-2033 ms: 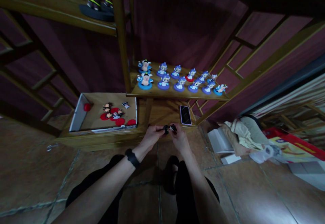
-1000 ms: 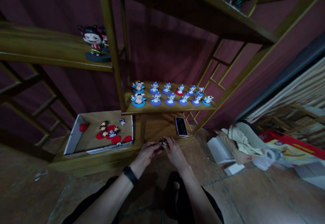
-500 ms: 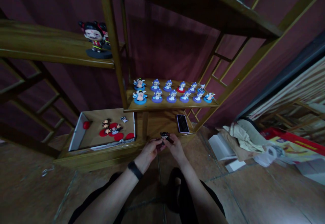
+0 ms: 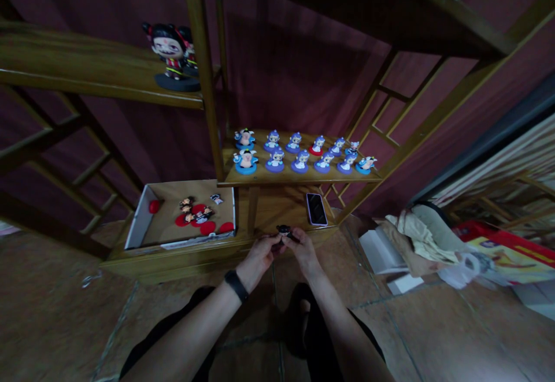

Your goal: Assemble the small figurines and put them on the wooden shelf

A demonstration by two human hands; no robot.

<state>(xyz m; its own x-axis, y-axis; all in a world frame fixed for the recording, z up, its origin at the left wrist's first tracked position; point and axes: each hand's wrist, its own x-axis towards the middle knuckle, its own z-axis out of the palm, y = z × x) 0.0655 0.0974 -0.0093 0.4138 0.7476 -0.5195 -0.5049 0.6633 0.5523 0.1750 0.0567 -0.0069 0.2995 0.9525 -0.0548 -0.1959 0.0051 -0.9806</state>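
A small dark-haired figurine [image 4: 283,230] is pinched between both hands just in front of the low shelf's edge. My left hand [image 4: 262,253] grips it from the left, fingers closed, and my right hand [image 4: 303,249] closes on it from the right. Fingers cover its lower part. To the left, a shallow cardboard box [image 4: 145,229] holds several small figurines [image 4: 200,215], red discs [image 4: 207,228] and a red round piece [image 4: 154,206]. On the shelf above stand two rows of figurines [image 4: 300,162], most purple-haired, with pig figures at the ends.
A phone [image 4: 317,210] lies on the low shelf [image 4: 273,211], right of my hands. Two larger figurines [image 4: 170,52] stand on the upper left shelf. White boxes [image 4: 381,252], cloth [image 4: 420,234] and a red-yellow box [image 4: 511,252] sit on the floor at right.
The view has shifted slightly, so the shelves appear a little further right. Both hands still hold the figurine, whose head now seems tipped, with less of its face showing.
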